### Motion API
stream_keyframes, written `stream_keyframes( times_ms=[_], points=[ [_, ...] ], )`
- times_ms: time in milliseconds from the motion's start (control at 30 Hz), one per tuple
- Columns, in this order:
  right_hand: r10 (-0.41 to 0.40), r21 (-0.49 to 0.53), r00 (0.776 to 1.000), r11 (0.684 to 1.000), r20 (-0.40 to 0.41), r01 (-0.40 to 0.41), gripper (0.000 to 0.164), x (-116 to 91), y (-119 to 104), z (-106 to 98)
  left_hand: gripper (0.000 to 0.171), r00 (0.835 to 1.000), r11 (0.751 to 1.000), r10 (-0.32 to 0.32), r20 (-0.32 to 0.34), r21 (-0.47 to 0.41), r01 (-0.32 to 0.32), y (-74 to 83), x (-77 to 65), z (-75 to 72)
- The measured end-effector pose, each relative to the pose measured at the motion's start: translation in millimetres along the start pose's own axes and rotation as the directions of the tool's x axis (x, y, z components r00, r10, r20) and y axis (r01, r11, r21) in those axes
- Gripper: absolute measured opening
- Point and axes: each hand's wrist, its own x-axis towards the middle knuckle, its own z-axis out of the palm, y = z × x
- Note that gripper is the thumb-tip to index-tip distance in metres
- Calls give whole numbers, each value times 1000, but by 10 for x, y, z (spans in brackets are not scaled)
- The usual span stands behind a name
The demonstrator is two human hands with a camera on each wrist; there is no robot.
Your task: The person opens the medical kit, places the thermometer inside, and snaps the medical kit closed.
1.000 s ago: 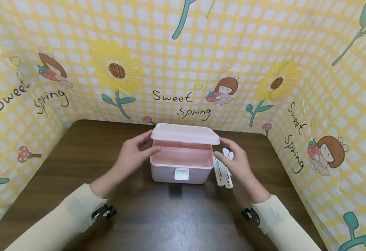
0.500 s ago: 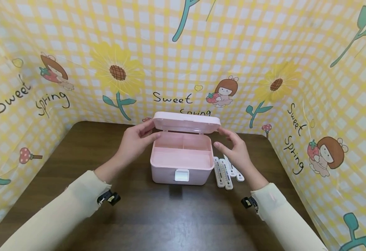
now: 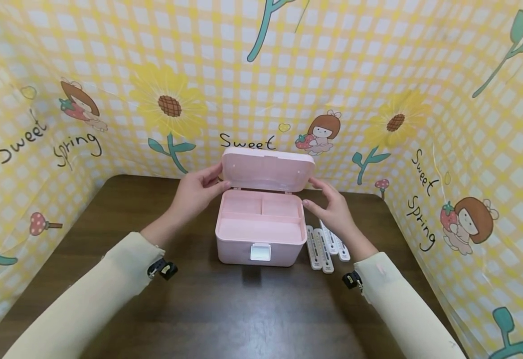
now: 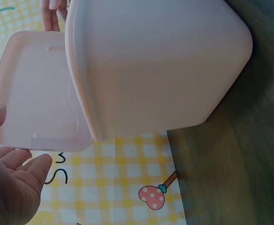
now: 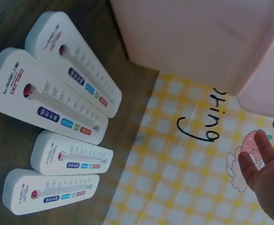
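Observation:
A pink storage box [image 3: 261, 239] with a white latch [image 3: 260, 252] stands on the table, its hinged lid [image 3: 267, 169] tilted up at the back. Inside, dividers part the pink space into compartments. My left hand [image 3: 198, 192] is at the lid's left edge, fingertips against the rim and thumb toward the inner side; the left wrist view shows these fingers [image 4: 41, 164] loosely spread. At the lid's right edge is my right hand [image 3: 333, 207], fingers extended; whether they touch it is hard to tell. White thermometers [image 3: 319, 249] lie flat beside the box, partly below my right hand.
The dark wooden table [image 3: 252, 319] runs up to a yellow checked cloth [image 3: 261, 75] that hangs close behind the box and on both sides. In the right wrist view several thermometers [image 5: 71, 61] lie side by side, in larger and smaller sizes.
The lid has swung up and back from nearly closed, uncovering the compartments. Both hands have moved up slightly with it. More thermometers have come into sight beside the right hand.

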Motion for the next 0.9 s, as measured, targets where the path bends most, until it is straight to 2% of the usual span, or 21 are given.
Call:
stream_keyframes(
  times_ms=[167,267,400,500,767,900],
  points=[
    [36,-20,999,999,29,-35,63,24,91,66,70,1000,1000,9,11,27,-9,-86,83,-5],
    [76,-30,996,997,43,-74,64,26,164,120,66,998,1000,0,56,17,-1,-161,112,1],
    [117,-25,992,993,56,-115,66,22,216,193,67,993,999,-15,113,40,10,-343,145,5],
    [133,-25,989,991,64,-132,71,16,228,223,72,991,996,-14,131,90,2,-472,165,12],
    [147,-17,982,989,115,-146,80,9,235,214,84,984,979,-71,163,199,38,-570,168,18],
    [139,1,981,990,135,-141,83,27,237,201,89,974,978,-81,210,205,37,-591,189,5]
  ],
)
